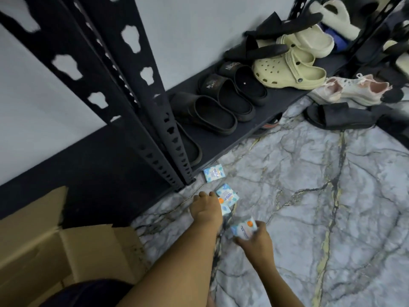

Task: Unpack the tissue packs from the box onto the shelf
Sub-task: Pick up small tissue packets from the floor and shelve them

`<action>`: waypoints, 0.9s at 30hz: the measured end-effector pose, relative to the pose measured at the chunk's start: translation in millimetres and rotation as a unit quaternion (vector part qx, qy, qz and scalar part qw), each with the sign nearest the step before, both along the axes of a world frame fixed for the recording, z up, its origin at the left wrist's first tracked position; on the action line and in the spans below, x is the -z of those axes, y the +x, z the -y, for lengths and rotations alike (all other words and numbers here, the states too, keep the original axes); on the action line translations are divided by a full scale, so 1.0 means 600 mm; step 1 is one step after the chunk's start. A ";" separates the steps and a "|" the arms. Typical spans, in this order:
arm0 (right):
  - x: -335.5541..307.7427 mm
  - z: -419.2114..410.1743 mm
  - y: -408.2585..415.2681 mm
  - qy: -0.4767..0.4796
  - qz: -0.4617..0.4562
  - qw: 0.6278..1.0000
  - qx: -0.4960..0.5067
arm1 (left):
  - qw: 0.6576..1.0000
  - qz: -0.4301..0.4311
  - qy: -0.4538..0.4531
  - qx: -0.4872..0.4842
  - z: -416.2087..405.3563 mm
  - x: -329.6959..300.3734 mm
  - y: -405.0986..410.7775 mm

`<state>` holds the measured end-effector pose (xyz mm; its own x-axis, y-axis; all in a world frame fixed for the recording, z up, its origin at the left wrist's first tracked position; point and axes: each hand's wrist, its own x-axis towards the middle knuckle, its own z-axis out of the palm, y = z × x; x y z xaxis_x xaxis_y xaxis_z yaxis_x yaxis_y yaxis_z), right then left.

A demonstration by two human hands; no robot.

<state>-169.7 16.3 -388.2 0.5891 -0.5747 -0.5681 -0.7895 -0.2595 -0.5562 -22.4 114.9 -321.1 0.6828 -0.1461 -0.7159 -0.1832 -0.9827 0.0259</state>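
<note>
No text can be made out for certain. The tissue packs (227, 194) on the floor near the frame's centre carry a white label with dark print, too blurred to read. Two black slides (223, 94) on the shelf in the upper middle bear pale lettering on their straps, likewise illegible

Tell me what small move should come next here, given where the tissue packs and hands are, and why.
Probably the left hand should close on the tissue packs it is touching on the floor, then lift them. The right hand already grips one pack, another loose pack lies by the rack post, and all are off the shelf.
</note>
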 end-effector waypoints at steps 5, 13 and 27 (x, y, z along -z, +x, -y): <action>-0.132 0.022 0.033 0.035 0.093 0.993 0.061 | 0.993 -0.042 -0.088 -0.072 -0.022 -0.116 0.034; -0.418 -0.009 0.118 0.135 0.299 0.944 -0.027 | 0.950 0.035 -0.292 -0.108 -0.138 -0.407 0.050; -0.828 -0.279 0.107 0.216 0.487 0.804 -0.265 | 0.855 0.285 -0.402 -0.161 -0.484 -0.773 -0.139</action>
